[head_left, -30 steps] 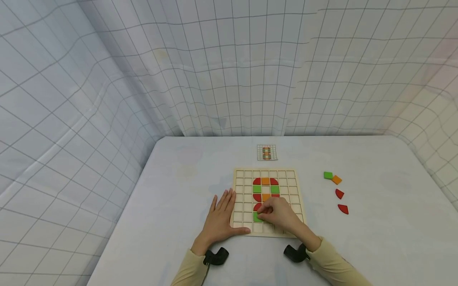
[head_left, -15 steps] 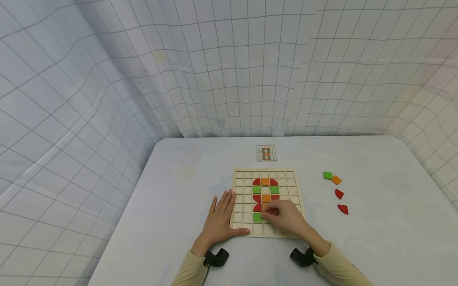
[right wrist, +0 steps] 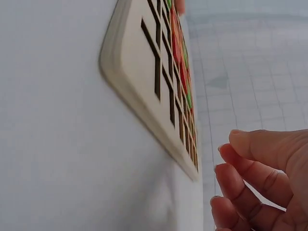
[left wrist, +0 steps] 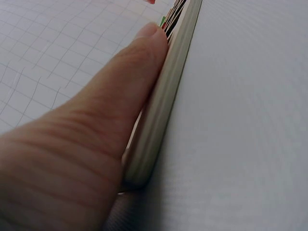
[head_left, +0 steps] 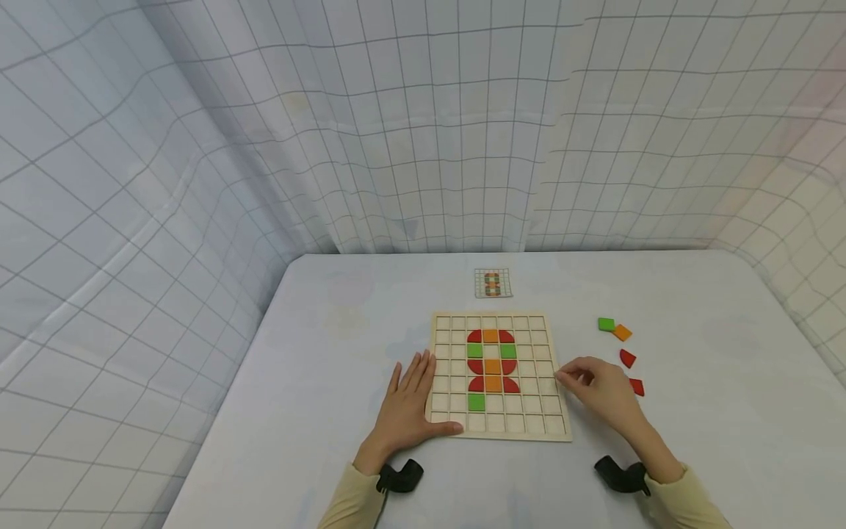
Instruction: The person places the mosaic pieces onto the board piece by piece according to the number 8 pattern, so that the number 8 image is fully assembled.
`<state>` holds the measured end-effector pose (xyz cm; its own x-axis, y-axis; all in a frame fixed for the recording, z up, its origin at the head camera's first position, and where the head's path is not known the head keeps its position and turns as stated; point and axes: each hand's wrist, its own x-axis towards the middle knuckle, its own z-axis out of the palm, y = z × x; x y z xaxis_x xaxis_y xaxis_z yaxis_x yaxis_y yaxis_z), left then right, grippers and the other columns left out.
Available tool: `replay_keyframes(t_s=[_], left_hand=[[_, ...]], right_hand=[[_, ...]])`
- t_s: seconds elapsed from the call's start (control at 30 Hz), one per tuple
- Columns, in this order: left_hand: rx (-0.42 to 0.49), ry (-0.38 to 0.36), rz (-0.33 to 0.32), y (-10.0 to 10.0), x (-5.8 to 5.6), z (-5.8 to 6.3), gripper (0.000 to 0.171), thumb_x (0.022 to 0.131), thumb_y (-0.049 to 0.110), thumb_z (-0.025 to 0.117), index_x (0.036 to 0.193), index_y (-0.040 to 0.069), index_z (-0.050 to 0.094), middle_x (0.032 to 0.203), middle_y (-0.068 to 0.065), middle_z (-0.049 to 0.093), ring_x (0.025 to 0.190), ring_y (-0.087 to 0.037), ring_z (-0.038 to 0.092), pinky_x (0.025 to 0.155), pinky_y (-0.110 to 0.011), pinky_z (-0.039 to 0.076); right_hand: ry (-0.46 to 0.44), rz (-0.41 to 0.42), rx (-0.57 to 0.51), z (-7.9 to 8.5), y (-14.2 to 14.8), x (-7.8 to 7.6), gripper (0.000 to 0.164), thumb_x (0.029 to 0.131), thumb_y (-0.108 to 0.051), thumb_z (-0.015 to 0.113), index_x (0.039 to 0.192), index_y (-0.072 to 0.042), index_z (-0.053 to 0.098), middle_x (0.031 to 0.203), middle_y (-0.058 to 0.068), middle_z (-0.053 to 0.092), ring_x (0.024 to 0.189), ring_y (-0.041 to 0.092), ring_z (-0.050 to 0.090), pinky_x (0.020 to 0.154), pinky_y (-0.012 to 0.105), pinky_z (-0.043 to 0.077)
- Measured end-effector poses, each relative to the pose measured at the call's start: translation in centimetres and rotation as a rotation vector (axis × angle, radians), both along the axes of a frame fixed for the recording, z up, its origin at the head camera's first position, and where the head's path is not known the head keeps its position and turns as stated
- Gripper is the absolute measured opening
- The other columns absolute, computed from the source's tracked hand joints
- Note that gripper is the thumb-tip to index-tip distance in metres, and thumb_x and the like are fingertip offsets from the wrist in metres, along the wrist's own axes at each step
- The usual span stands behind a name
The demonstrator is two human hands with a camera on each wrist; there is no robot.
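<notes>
A pale wooden grid board (head_left: 537, 424) lies on the table with red, orange and green tiles set in its middle columns. The lowest tile is a green square (head_left: 476, 402); above it a red quarter-round, an orange square (head_left: 493, 383) and another red quarter-round (head_left: 511, 385) form a row. My left hand (head_left: 405, 411) rests spread on the board's left side, its thumb (left wrist: 125, 72) along the near edge. Just off the board's right edge is my right hand (head_left: 604, 389), fingers (right wrist: 240, 187) loosely bent, with nothing visible between thumb and fingertips.
Right of the board lie a loose green square (head_left: 606, 324), an orange square (head_left: 623, 333) touching it, and a red quarter-round (head_left: 627, 358). Another red quarter-round (head_left: 637, 387) is partly behind my right hand. A small pattern card (head_left: 493, 283) lies beyond the board.
My right hand has moved right, off the board, uncovering the lower rows and the right-hand red quarter-round. My left hand has stayed in place.
</notes>
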<state>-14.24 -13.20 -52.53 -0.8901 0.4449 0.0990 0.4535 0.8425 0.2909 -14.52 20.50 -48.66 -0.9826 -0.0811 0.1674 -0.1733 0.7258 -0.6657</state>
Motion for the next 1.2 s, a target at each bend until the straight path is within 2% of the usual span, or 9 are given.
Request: replay_keyframes(t_s=[0.17,0.33,0.47,0.6,0.87,1.2], left_hand=[[-0.003,-0.002,0.003,-0.1,0.0,0.0,0.117,0.073,0.077,0.057,0.151,0.002,0.013,0.157,-0.01,0.009,0.143,-0.023,0.005,0.112,-0.048,0.0],[-0.008,-0.004,0.004,-0.1,0.0,0.0,0.117,0.073,0.077,0.056,0.152,0.003,0.012,0.157,-0.01,0.009,0.143,-0.022,0.004,0.112,-0.047,0.0],[-0.006,-0.009,0.003,-0.1,0.0,-0.1,0.117,0.073,0.077,0.056,0.152,0.003,0.012,0.157,-0.01,0.009,0.143,-0.022,0.004,0.112,-0.047,-0.001],[-0.005,-0.01,0.004,-0.1,0.1,-0.1,0.117,0.073,0.077,0.056,0.152,0.003,0.011,0.157,-0.009,0.009,0.143,-0.022,0.004,0.112,-0.047,-0.002],[0.009,-0.001,0.0,-0.1,0.1,-0.1,0.117,0.073,0.076,0.057,0.152,0.002,0.013,0.157,-0.01,0.01,0.143,-0.023,0.005,0.112,-0.048,0.0],[0.008,0.009,-0.001,0.0,0.0,0.1,0.117,0.073,0.076,0.057,0.151,0.002,0.014,0.157,-0.012,0.011,0.143,-0.024,0.006,0.112,-0.049,0.001]], right_hand=[[0.086,-0.086,0.049,-0.5,2.9,0.4,0.009,0.081,-0.015,0.076,0.086,-0.008,0.073,0.071,-0.005,0.056,0.062,0.012,0.047,0.05,0.025,0.038],[0.104,-0.144,0.08,-1.1,5.1,1.0,0.016,0.08,-0.013,0.076,0.09,-0.001,0.072,0.078,0.005,0.056,0.068,0.018,0.047,0.054,0.028,0.038],[0.075,-0.184,0.12,-1.6,6.6,1.4,0.025,0.079,-0.015,0.078,0.095,0.003,0.07,0.085,0.015,0.058,0.074,0.026,0.05,0.058,0.034,0.038],[0.035,-0.187,0.128,-1.7,7.8,1.7,0.032,0.078,-0.018,0.078,0.097,0.006,0.068,0.087,0.019,0.059,0.078,0.03,0.05,0.061,0.037,0.038],[-0.044,-0.166,0.143,-1.6,9.0,1.8,0.032,0.08,-0.017,0.077,0.097,0.008,0.066,0.084,0.015,0.057,0.075,0.029,0.05,0.06,0.035,0.038],[-0.137,-0.168,0.108,-1.1,8.6,2.1,0.026,0.081,-0.008,0.072,0.097,0.01,0.062,0.077,0.007,0.055,0.071,0.024,0.052,0.056,0.028,0.043]])
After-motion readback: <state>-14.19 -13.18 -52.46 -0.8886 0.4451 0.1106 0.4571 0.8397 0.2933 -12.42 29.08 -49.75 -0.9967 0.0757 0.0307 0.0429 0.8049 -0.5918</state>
